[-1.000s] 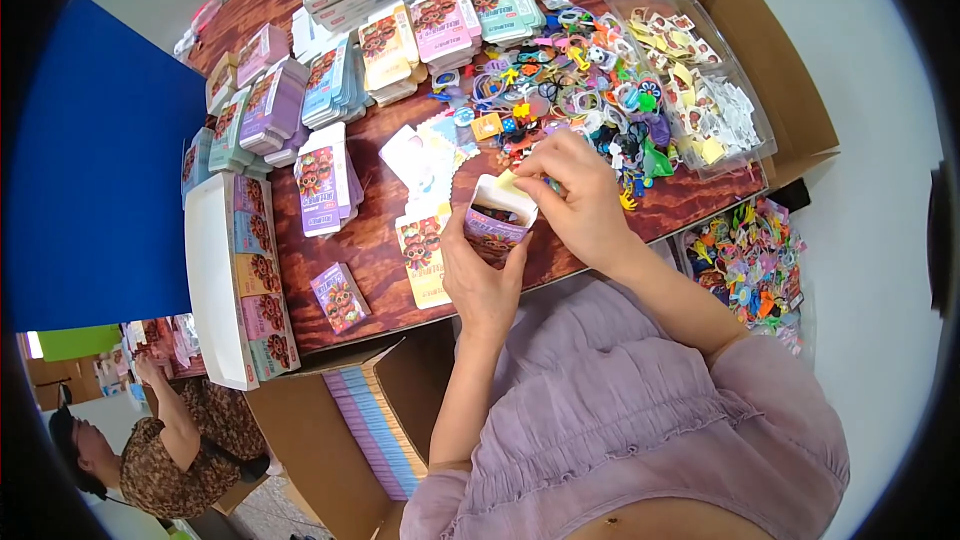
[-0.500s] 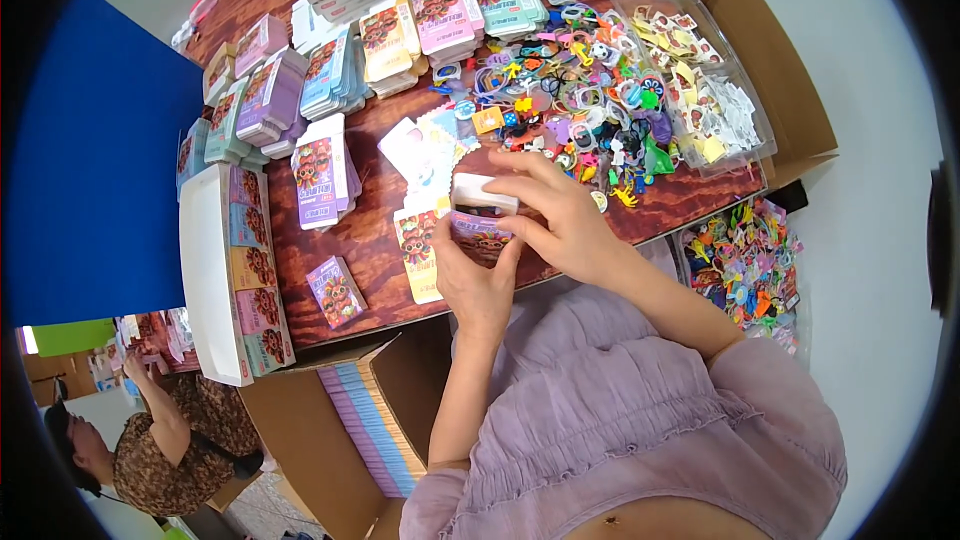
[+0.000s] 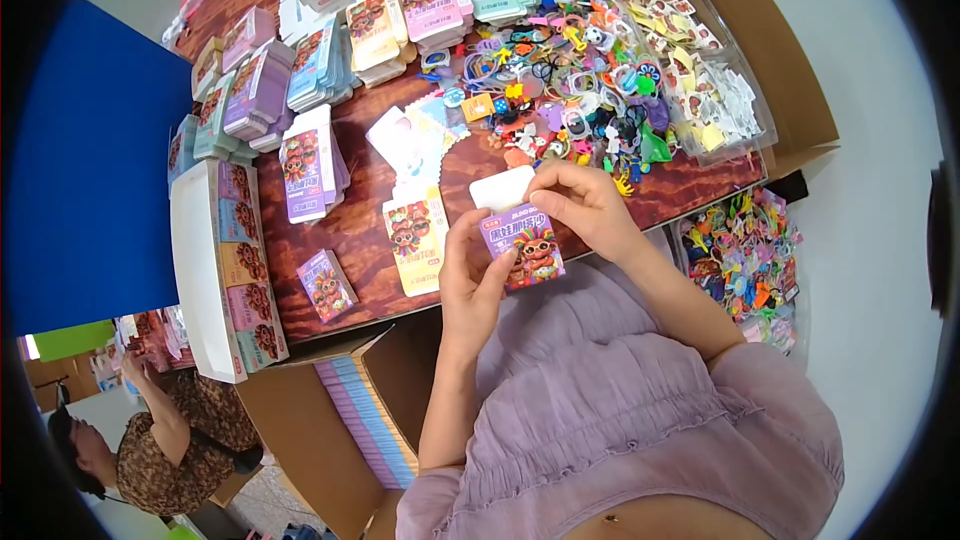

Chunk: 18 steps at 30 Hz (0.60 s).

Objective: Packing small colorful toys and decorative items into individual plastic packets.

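Observation:
A small purple cardboard box (image 3: 528,252) with cartoon figures on its front is held upright between my hands at the table's near edge. Its white top flap (image 3: 502,188) stands raised. My left hand (image 3: 470,275) grips the box by its left side, thumb across the front. At the upper right corner, the fingers of my right hand (image 3: 580,205) pinch the box's top edge. A flat yellow box (image 3: 415,240) lies just left of my left hand. Further left rests a closed purple box (image 3: 327,286). Beyond my hands spreads a pile of small colourful plastic toys (image 3: 570,80).
Stacks of flat boxes, such as a pink stack (image 3: 437,5), line the far side. A white display tray (image 3: 205,280) stands at left. At right, a clear tray (image 3: 750,135) holds paper pieces. Below the edge sit an open carton (image 3: 290,430) and a toy-filled bin (image 3: 740,270). Another person (image 3: 170,430) works at lower left.
The purple box has been tilted so its printed front now faces up toward me. Its white flap has swung up, and my right hand has shifted to the box's upper right corner.

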Motion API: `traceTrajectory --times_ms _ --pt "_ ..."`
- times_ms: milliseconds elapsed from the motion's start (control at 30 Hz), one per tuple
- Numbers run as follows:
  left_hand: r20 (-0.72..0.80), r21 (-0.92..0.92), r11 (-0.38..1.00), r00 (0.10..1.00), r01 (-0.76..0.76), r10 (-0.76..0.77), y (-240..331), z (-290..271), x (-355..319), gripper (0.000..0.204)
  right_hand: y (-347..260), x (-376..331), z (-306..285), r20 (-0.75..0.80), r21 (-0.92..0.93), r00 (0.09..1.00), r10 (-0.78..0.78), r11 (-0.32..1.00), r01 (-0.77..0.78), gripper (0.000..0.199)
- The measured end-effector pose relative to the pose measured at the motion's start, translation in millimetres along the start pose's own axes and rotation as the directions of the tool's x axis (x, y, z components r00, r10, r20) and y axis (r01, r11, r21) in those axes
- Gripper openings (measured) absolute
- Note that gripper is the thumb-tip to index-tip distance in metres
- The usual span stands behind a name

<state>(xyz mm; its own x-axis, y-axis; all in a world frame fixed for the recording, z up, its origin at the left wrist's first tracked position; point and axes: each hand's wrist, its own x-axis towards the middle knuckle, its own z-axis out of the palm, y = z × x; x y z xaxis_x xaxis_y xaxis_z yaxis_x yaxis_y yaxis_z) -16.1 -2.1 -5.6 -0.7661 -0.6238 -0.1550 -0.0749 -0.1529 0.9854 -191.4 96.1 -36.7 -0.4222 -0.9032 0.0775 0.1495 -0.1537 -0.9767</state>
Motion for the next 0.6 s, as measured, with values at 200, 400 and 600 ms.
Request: traceTrajectory --times_ms 200,400,600 --pt "0.001 0.105 0.992 0.997 -0.073 0.073 -12 1 -1 0.05 -11 -2 13 -0.082 -0.066 0.997 0.005 0.998 -0.011 0.018" --pt "-0.028 0.242 0.965 0.994 -0.099 0.109 -17 3 -2 0.056 0 -3 14 -0.069 0.068 0.997 0.027 0.997 -0.022 0.006" --pt "0.05 0.341 0.933 0.993 -0.115 0.104 -10 1 -4 0.062 -6 1 9 -0.082 0.068 0.972 0.221 0.974 -0.216 0.004"
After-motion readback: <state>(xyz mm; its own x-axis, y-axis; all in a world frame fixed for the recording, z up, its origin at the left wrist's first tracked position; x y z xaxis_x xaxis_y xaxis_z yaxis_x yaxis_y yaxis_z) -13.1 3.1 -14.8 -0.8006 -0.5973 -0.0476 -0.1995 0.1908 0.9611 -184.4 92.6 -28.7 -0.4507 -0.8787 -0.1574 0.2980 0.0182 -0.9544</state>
